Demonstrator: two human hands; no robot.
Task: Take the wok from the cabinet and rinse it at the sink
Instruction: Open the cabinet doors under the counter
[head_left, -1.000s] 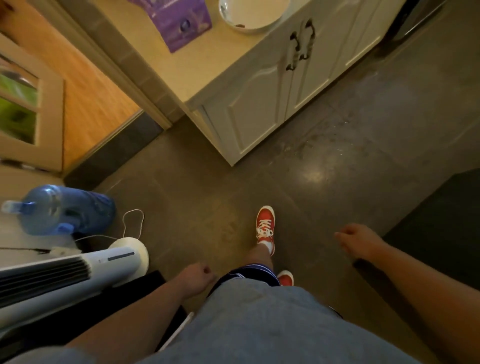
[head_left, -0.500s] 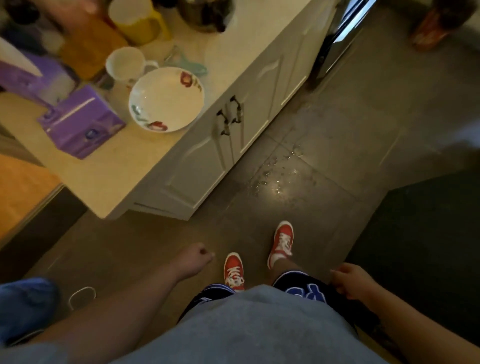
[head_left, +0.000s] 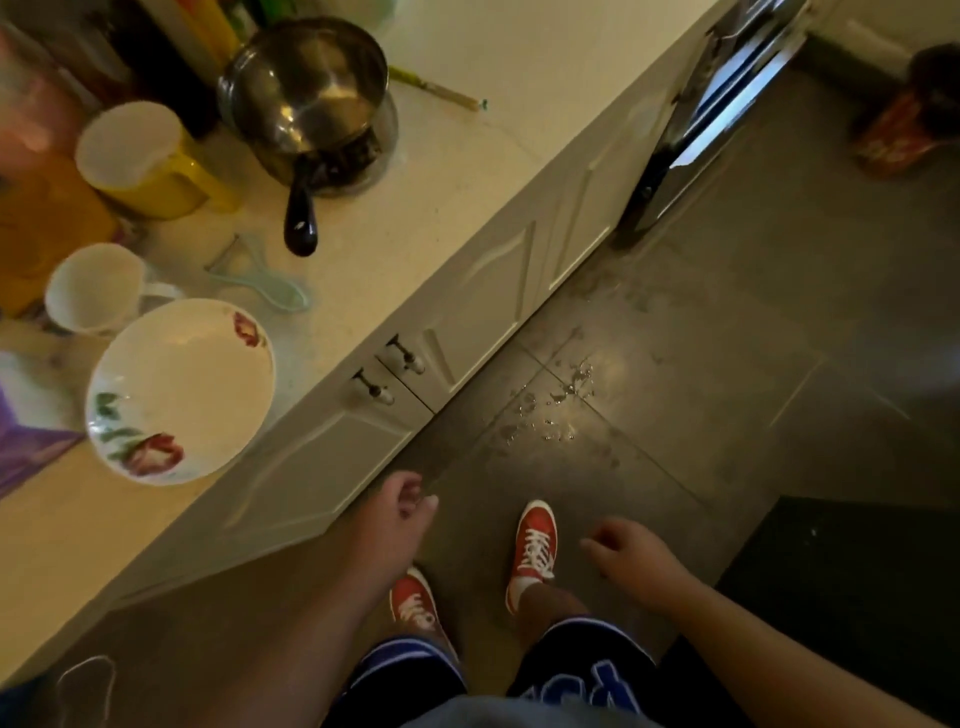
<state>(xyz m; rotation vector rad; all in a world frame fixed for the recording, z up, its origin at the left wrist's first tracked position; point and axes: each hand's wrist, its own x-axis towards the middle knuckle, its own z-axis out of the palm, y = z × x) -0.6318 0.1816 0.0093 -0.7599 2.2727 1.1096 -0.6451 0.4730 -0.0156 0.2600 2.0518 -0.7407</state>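
Note:
White base cabinets (head_left: 483, 306) run under a cream counter (head_left: 467, 171), their doors shut, with two small dark handles (head_left: 387, 376) side by side. No wok and no sink are in view. My left hand (head_left: 397, 519) hangs low in front of the cabinet doors, fingers loosely curled and holding nothing. Further right, my right hand (head_left: 628, 558) hovers over the dark tiled floor, its fingers apart and also holding nothing.
On the counter stand a steel saucepan (head_left: 306, 93) with a black handle, a yellow jug (head_left: 140, 161), a white mug (head_left: 98, 291), a flowered bowl (head_left: 179, 392) and a pale green peeler (head_left: 265, 286). Water spots (head_left: 556, 410) lie on the floor. A dark appliance door (head_left: 711, 119) is beyond.
I have walked forward along the counter; the view has swung from its near corner to the saucepan and cabinet doors. Both hands stay low and hold nothing.

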